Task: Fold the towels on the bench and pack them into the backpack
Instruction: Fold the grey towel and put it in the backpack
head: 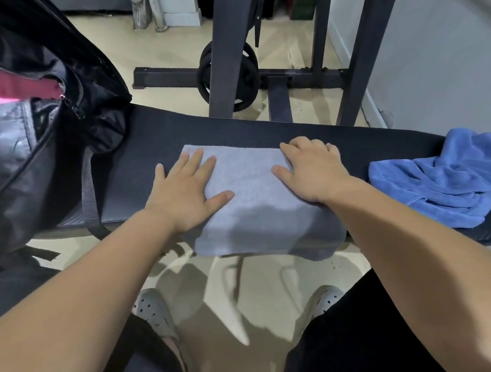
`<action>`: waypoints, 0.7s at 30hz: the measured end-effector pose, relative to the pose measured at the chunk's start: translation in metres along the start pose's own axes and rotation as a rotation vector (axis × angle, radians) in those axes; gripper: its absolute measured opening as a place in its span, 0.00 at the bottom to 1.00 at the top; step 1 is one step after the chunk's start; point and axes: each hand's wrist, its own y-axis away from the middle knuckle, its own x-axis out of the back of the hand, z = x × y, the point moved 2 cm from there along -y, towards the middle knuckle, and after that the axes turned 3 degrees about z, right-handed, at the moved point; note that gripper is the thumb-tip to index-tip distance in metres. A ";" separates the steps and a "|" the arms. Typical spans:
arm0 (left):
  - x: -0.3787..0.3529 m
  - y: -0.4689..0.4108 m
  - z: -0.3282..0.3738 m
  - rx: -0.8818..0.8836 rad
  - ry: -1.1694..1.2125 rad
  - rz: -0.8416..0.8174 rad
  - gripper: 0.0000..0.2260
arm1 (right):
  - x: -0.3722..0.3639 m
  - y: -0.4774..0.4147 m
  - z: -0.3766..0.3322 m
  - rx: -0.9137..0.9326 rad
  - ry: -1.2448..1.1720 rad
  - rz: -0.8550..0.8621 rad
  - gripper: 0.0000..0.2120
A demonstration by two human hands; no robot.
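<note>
A grey towel (250, 197) lies folded flat across the black padded bench (151, 151), its near edge hanging over the bench's front. My left hand (186, 191) rests flat on the towel's left side, fingers spread. On the towel's right edge my right hand (311, 171) presses down, fingers slightly curled over the far corner. A blue towel (443, 181) sits crumpled on the bench's right end. The black backpack (36, 125) stands on the left end, unzipped, with something pink (14, 89) showing inside.
Behind the bench rises a dark metal rack (226, 50) with weight plates (230, 73) on the floor. A pale wall (430, 48) runs along the right. My feet in grey clogs (157, 312) stand on the beige floor below the bench.
</note>
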 end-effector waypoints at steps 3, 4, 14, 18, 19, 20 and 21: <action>0.002 -0.004 -0.005 0.017 0.081 0.068 0.35 | 0.010 -0.003 0.004 0.009 0.041 0.071 0.16; 0.008 -0.007 -0.006 0.020 0.076 0.141 0.30 | 0.013 -0.003 0.005 0.006 0.034 0.043 0.17; 0.025 -0.018 -0.015 -0.001 -0.008 0.179 0.16 | 0.034 0.006 0.012 0.086 -0.162 -0.230 0.06; 0.036 -0.024 -0.029 0.019 0.015 0.090 0.09 | 0.035 0.000 0.019 0.074 -0.236 -0.278 0.06; 0.038 -0.026 -0.034 0.040 0.015 0.085 0.04 | 0.036 -0.001 0.019 0.070 -0.254 -0.290 0.06; 0.038 -0.028 -0.038 0.062 0.029 0.074 0.02 | 0.037 -0.003 0.020 0.064 -0.272 -0.298 0.06; 0.039 -0.030 -0.042 0.081 0.057 0.070 0.02 | 0.037 -0.006 0.021 0.058 -0.285 -0.301 0.06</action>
